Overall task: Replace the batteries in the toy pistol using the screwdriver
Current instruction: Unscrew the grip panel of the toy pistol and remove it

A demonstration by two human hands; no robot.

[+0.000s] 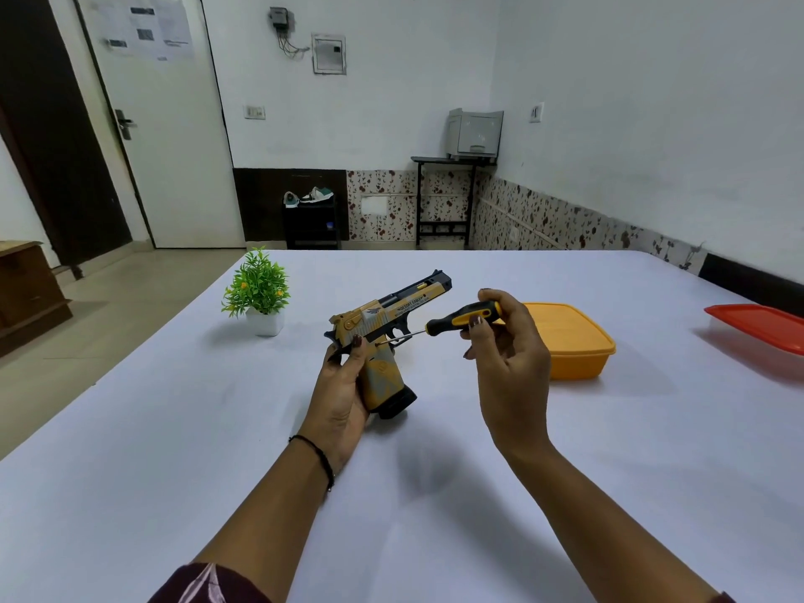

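Head view. The left hand [343, 385] is raised over the middle of the bench [195, 472], palm toward the camera. Its fingers [356, 343] wrap round the grip of the pistol [391, 315], thumb laid along the rear of the frame. The pistol is held clear of the bench, butt down toward the person, barrel slanting up and away to the right.

The right hand [507, 354] stands upright just right of the pistol. Its fingers [476, 322] pinch the black-and-yellow handle of the screwdriver [461, 319]. The shaft runs down and left, and its tip meets the pistol's side just above the grip, behind the trigger. A thin dark band [324, 461] circles the left wrist.

A potted plant [259, 293] stands left of the pistol, well apart. An orange box [574, 341] with its lid on sits just behind the right hand. A red-lidded box [761, 328] lies at the bench's right edge, partly out of frame. The near half of the bench is bare white cloth.

Beyond the far edge are a white door [174, 145], a shoe rack [311, 219] and a printer [474, 132] on a stand.
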